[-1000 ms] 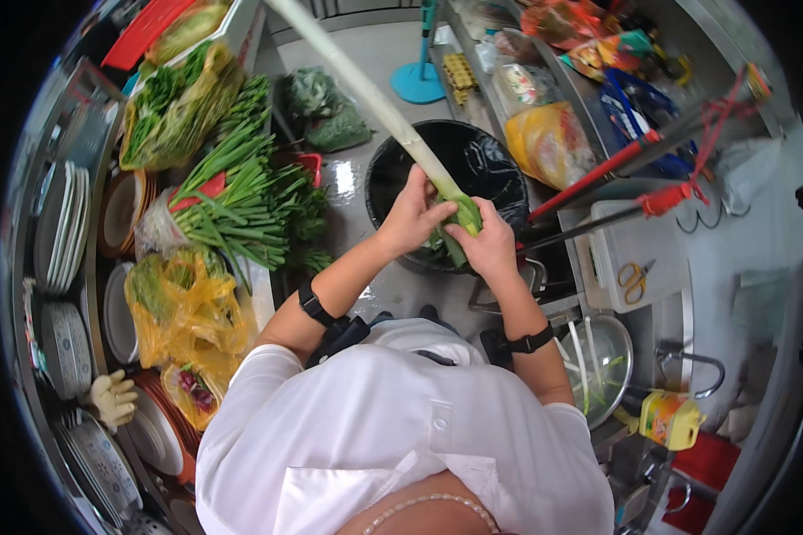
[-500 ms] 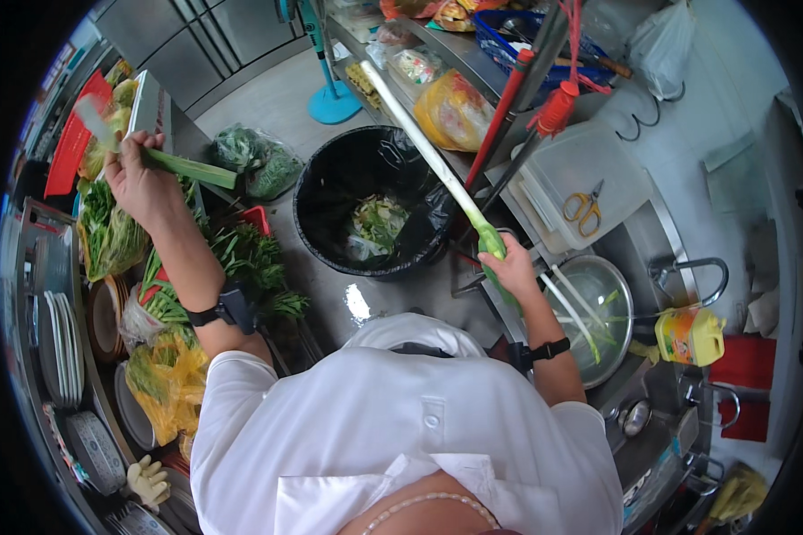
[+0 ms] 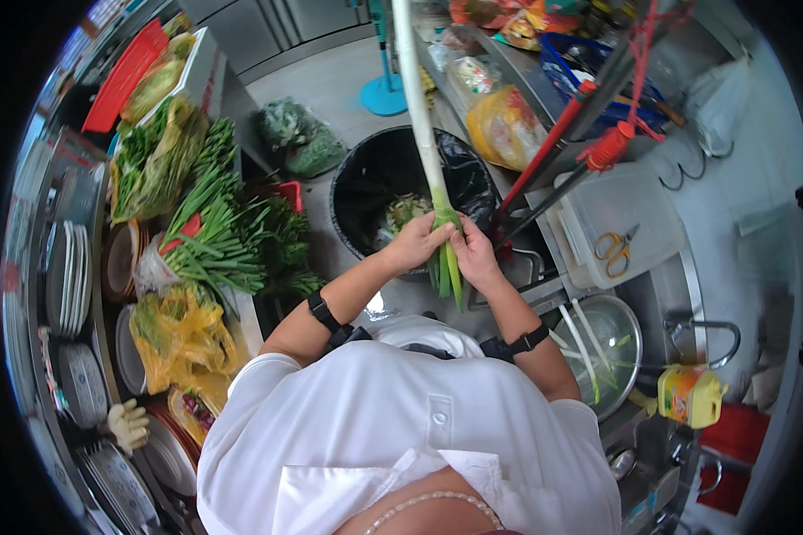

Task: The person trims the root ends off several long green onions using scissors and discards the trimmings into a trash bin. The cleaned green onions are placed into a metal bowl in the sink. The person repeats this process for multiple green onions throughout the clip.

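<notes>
One held leek [image 3: 417, 98], one black bin [image 3: 361, 174], one pair of scissors [image 3: 614, 256], one yellow jug [image 3: 690, 397], one glove [image 3: 128, 426]

The top edge cuts off the white end of the leek [image 3: 412, 85] and the pole of the blue stand [image 3: 384, 96]. The left hand [image 3: 416, 241] and right hand [image 3: 475, 254] hide part of the leek's green. These 2 cover some of the bin [image 3: 352, 178], whose scraps [image 3: 405, 211] are too small to identify.

From the person's head, the left fisheye camera is looking down over the shirt [image 3: 397, 410], lying nearest, toward the bin [image 3: 355, 183] farther off. Its wide view is taking in greens [image 3: 223, 245] left of the bin and a plastic box [image 3: 656, 205] to its right.
</notes>
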Demonstrator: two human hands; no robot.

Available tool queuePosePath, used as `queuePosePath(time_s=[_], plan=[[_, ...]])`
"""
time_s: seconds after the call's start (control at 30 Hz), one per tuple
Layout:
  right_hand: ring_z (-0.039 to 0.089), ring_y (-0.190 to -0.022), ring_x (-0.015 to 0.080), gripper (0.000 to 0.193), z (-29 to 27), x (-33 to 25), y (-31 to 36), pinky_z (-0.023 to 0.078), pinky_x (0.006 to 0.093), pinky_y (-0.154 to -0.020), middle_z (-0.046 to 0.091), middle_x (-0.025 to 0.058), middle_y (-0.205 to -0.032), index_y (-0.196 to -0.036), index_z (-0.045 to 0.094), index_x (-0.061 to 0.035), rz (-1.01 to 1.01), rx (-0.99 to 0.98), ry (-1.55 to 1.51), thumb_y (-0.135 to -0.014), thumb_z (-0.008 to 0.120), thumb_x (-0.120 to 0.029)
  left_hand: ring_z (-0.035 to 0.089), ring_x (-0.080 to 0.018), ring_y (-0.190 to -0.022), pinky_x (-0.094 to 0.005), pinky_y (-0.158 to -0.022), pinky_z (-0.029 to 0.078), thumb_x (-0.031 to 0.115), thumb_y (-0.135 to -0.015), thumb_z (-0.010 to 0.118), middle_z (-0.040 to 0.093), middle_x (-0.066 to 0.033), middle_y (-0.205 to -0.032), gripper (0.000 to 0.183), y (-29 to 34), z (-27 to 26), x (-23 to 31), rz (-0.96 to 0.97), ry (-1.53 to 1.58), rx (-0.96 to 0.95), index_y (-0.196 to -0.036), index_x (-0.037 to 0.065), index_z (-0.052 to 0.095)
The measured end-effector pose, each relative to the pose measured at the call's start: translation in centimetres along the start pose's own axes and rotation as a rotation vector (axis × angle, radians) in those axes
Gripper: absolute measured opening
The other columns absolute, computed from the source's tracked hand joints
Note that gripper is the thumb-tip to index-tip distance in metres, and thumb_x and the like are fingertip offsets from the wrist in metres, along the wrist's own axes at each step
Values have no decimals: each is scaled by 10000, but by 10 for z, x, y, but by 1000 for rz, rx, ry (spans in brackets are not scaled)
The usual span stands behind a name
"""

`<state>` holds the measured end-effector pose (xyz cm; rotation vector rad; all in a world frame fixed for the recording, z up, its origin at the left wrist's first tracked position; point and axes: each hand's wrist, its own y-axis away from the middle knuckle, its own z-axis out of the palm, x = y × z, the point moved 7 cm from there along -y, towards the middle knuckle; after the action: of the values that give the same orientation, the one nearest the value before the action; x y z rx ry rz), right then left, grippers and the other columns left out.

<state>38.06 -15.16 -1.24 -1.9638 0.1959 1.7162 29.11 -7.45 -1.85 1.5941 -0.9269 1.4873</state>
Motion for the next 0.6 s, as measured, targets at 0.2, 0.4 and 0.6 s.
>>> queuePosePath(time_s=[0.2,0.4,0.6], plan=[[613,-848,398,209,24,-11,-30,486,413,-720,627,211,-900,-1014,599,-18,77,-238,450,-934,546,-205,601,-153,-687,-306,-645,492,195,-961,549,647,-86,-767,203,31,-49,27,4,-204,307,-968,-5,586],[588,-823,392,151,26,-25,-54,468,464,-703,593,183,-835,-895,580,-24,-265,-270,741,-912,536,-167,634,-127,-679,-286,-615,491,172,-959,541,642,-48,-711,179,80,-115,18,-177,-278,542,-922,-2,559],[579,-876,449,226,-36,62,-64,450,501,-738,616,252,-887,-985,560,-8,112,-160,827,-947,510,-225,623,-160,-600,-309,-571,488,193,-949,565,615,-87,-672,221,154,-189,27,-114,-331,804,-871,-8,519]])
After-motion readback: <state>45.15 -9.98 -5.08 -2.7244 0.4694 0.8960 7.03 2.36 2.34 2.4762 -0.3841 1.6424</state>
